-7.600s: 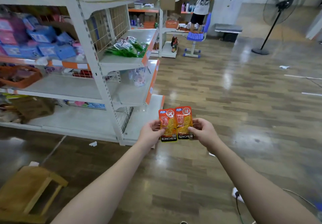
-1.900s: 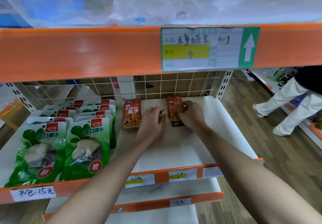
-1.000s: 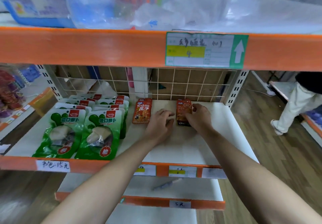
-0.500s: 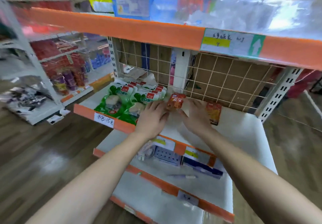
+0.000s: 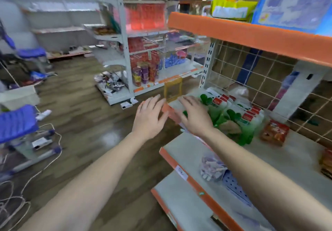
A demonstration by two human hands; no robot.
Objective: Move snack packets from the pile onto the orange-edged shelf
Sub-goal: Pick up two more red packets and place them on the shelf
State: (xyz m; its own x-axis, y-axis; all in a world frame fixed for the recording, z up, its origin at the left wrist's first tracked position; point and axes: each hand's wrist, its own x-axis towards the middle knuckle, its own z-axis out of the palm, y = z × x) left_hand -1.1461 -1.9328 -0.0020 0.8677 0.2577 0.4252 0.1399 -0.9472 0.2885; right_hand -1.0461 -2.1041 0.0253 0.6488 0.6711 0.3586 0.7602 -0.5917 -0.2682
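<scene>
Two orange-red snack packets lie on the white orange-edged shelf (image 5: 172, 113): one (image 5: 274, 132) to the right of the green packets, the other (image 5: 326, 162) at the frame's right edge. My left hand (image 5: 150, 117) hovers over the floor just left of the shelf's corner, fingers spread and holding nothing. Over the shelf's left end, my right hand (image 5: 193, 115) is stretched flat above the green packets (image 5: 231, 119), also with nothing in it. The picture is motion-blurred.
The orange edge of an upper shelf (image 5: 251, 36) overhangs at head height, with a wire grid (image 5: 269, 87) behind. Another stocked rack (image 5: 143, 60) stands across the wooden aisle. A blue stool (image 5: 18, 123) and loose cables (image 5: 27, 185) lie at the left. A lower shelf holds a plastic bag (image 5: 212, 166).
Both hands have let go of the orange-red packets, which stay on the shelf, and pulled back to the left. My view has swung left toward the aisle.
</scene>
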